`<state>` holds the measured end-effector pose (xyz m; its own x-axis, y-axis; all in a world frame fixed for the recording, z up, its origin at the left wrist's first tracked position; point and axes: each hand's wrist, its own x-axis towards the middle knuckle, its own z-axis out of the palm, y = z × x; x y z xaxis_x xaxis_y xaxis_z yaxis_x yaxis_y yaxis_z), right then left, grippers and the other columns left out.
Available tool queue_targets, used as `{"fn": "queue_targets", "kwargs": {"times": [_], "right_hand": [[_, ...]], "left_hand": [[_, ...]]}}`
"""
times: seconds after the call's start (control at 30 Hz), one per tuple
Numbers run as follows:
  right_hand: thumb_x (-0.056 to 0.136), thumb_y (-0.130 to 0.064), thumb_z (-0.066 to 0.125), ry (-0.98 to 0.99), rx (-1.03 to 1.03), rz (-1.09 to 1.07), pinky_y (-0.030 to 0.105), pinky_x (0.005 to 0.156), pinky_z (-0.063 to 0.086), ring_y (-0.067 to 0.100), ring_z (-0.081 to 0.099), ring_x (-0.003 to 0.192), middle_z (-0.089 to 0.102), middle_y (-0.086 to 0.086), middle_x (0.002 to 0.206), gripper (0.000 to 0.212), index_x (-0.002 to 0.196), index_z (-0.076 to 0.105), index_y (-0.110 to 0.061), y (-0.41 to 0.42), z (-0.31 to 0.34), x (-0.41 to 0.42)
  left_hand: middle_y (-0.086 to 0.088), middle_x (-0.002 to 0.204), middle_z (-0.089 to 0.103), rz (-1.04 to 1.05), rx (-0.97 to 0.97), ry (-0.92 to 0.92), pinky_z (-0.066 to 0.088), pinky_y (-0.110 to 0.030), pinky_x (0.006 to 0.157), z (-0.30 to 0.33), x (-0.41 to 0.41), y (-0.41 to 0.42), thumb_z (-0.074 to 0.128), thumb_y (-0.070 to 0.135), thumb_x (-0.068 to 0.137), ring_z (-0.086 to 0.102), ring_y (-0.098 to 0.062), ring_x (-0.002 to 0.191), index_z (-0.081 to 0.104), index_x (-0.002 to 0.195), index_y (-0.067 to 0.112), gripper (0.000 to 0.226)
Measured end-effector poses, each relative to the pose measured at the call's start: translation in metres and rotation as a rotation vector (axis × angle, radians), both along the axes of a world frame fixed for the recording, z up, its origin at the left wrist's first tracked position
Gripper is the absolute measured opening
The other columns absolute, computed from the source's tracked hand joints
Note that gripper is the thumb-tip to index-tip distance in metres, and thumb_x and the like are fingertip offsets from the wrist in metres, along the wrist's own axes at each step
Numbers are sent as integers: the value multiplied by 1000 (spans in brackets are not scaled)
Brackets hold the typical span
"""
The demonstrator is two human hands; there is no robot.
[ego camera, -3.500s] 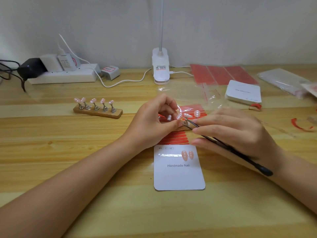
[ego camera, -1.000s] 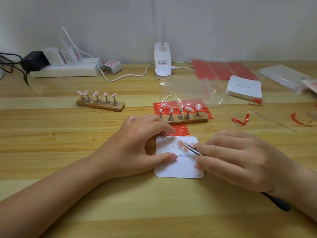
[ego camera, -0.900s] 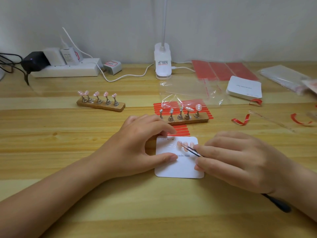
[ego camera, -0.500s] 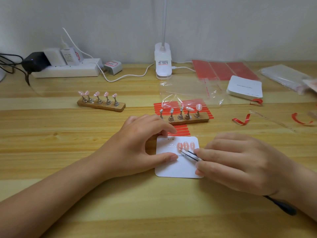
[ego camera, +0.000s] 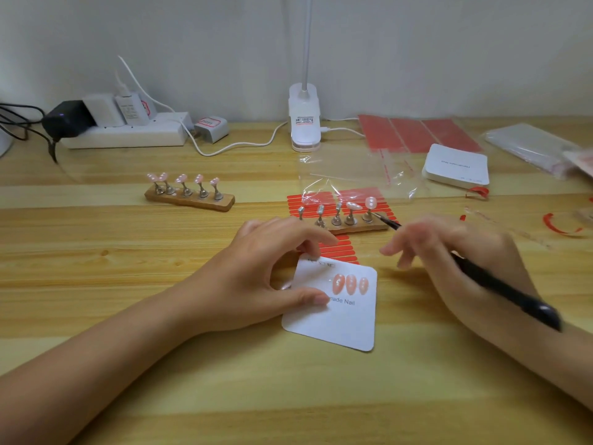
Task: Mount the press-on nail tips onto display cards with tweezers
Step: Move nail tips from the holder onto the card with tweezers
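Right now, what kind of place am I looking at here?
Probably a small home workbench for handmade press-on nails. A white card printed "Nail" carries three pink nail tips, two wooden stands hold more tips on metal pegs, and a clip lamp and power strip sit against the wall.

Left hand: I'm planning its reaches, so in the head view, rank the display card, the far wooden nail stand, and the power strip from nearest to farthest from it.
1. Display card: under the left hand, thumb resting on it.
2. Far wooden nail stand: beyond the hand, to its left.
3. Power strip: at the wall, far left.
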<state>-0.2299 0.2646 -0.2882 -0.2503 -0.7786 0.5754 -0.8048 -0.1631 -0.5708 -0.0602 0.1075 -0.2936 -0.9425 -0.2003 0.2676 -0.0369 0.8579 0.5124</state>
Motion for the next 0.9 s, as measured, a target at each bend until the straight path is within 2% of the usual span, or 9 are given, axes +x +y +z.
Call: {"fn": "queue_targets", "kwargs": {"times": [0.1,0.23,0.37,0.43,0.5,0.6,0.73,0.83,0.9], "right_hand": [[85,-36,60,-73,135,-24,12,58,45,2,61,69,65,-8,74,14,82,59,-23,-5,-1,2],[81,-15,65,-331,210,131,16,60,49,7,63,67,67,2,77,15,84,51,-20,-5,1,5],[82,-1,63,-458,221,199,10,59,43,4,58,61,65,2,71,20,82,51,-17,-5,4,6],[81,0,62,-546,160,163,12,57,46,6,59,60,66,2,70,22,80,51,-18,-5,5,6],[80,3,62,-630,76,116,14,57,49,7,59,59,65,1,69,23,79,50,-17,-6,6,6],[79,5,63,-713,-6,57,16,53,51,9,61,57,63,1,70,26,79,50,-17,-7,4,9],[78,5,64,-720,-21,73,19,51,53,16,65,57,63,12,77,29,77,50,-21,-7,3,17],[78,3,64,-696,12,106,20,52,53,15,66,57,64,11,78,36,71,51,-30,-9,1,19],[77,0,65,-677,24,124,20,52,54,14,67,58,64,11,77,31,74,51,-27,-11,0,20]], "left_hand": [[19,102,54,-4,52,39,30,-21,96,2,0,1,66,51,71,45,9,102,43,115,43,50],[17,104,54,-50,53,99,41,-35,93,5,-4,5,64,44,74,50,3,101,46,119,33,50],[11,108,54,-75,83,161,40,-16,87,7,-5,7,65,33,77,50,1,102,47,121,24,49],[11,109,56,-5,234,212,38,-11,85,9,-3,8,65,35,76,51,1,105,47,121,31,48],[13,106,60,98,531,270,44,-15,82,12,-1,8,67,38,72,55,-2,106,50,118,35,49],[5,106,66,194,859,271,52,-19,70,11,-3,9,67,30,69,64,-11,97,52,117,27,50],[-4,98,72,169,998,140,57,-34,63,12,-6,14,66,25,72,67,-35,87,55,117,22,46],[-2,93,74,205,969,122,56,-39,63,13,-8,14,76,22,70,70,-23,79,63,107,22,40],[3,89,74,257,950,118,56,-36,65,11,-9,14,71,26,62,71,-14,77,67,95,22,34]]}}
